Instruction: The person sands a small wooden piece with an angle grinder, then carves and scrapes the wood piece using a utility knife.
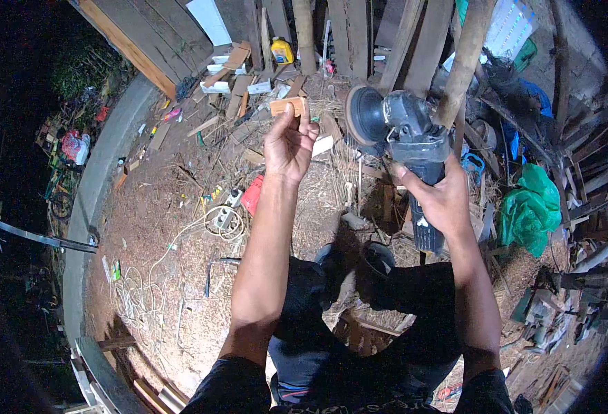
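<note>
- Here's the left hand (291,148), raised, its thumb and fingers pinching a small wooden piece (284,107) up at their tips!
- And the right hand (447,196) is wrapped around the body of a dark angle grinder (418,148), its round disc (364,115) turned toward the wood, a gap between them.
- The hands are well apart, both out above the littered ground (186,276).
- Over to the right of the grinder, a crumpled green plastic bag (530,210); pale cable (155,261) snakes across the left.
</note>
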Tool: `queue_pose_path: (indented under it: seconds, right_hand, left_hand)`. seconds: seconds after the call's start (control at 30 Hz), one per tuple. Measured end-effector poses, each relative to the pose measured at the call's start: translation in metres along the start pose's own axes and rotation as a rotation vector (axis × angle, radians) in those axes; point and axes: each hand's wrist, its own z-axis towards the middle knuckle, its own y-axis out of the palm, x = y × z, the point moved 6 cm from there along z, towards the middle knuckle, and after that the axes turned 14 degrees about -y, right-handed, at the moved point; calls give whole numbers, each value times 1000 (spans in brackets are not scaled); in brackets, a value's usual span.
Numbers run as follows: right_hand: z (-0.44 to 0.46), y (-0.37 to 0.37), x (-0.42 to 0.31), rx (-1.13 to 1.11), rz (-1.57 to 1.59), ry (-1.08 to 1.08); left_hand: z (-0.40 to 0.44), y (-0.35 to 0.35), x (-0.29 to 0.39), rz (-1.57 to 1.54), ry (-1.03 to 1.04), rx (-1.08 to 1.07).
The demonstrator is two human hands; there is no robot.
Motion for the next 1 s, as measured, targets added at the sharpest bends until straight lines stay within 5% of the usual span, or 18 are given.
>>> queue_pose_path:
  seconds: [0.5, 1.0]
  right_hand:
    - [0, 1, -9, -29, -99, -29]
    - [-4, 5, 5, -72, -78, 29]
  left_hand:
    - [-16, 19, -11, 406, 159, 338]
    - [-23, 38, -10, 468, 234, 236]
